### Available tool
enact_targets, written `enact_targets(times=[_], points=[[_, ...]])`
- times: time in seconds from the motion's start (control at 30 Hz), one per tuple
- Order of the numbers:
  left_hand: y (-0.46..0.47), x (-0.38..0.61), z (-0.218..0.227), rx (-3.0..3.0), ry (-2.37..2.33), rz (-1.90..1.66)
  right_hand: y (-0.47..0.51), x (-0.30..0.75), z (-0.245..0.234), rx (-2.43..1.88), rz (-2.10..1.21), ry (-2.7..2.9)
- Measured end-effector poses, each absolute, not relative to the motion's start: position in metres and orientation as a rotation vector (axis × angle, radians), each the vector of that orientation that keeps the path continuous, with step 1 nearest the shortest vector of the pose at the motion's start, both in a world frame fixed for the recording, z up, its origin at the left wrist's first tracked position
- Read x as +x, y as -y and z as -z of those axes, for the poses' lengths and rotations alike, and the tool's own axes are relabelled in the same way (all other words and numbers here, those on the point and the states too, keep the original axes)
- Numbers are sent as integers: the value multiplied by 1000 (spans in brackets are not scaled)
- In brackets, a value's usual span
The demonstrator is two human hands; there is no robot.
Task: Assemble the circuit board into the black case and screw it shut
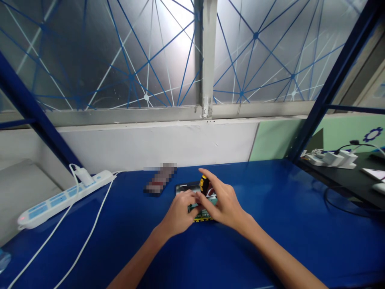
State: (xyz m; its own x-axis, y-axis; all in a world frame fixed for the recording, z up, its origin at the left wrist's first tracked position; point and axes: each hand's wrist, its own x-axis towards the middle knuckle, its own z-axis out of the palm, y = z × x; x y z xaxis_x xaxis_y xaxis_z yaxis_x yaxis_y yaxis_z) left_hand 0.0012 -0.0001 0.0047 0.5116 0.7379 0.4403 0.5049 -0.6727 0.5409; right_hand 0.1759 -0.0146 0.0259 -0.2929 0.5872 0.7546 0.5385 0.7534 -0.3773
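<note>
In the middle of the blue table lies a small open device [187,186] with a dark frame, a green circuit board [201,214] and a yellow-and-black striped edge. My right hand [225,199] grips a black-and-yellow screwdriver [204,184] that stands nearly upright over it, index finger at the handle's top. The screwdriver's tip is hidden behind my fingers. My left hand [179,212] rests at the device's left side, fingers closed together near my right thumb. What those fingers hold, if anything, cannot be made out.
A blurred-out phone-like object [160,180] lies behind and left of the device. On the left a white power strip [66,198] has a plug and trailing white cables. At the far right, a black table [337,176] carries another power strip and cables. A wall and windows stand behind.
</note>
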Motion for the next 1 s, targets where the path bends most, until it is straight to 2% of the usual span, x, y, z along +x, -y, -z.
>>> enact_targets(times=[0.5, 1.0], points=[[-2, 2, 1, 2409, -1004, -1010, 14, 177, -25, -847, -84, 1977], [0, 0, -8, 2379, -912, -874, 13, 177, -23, -836, -98, 1974]])
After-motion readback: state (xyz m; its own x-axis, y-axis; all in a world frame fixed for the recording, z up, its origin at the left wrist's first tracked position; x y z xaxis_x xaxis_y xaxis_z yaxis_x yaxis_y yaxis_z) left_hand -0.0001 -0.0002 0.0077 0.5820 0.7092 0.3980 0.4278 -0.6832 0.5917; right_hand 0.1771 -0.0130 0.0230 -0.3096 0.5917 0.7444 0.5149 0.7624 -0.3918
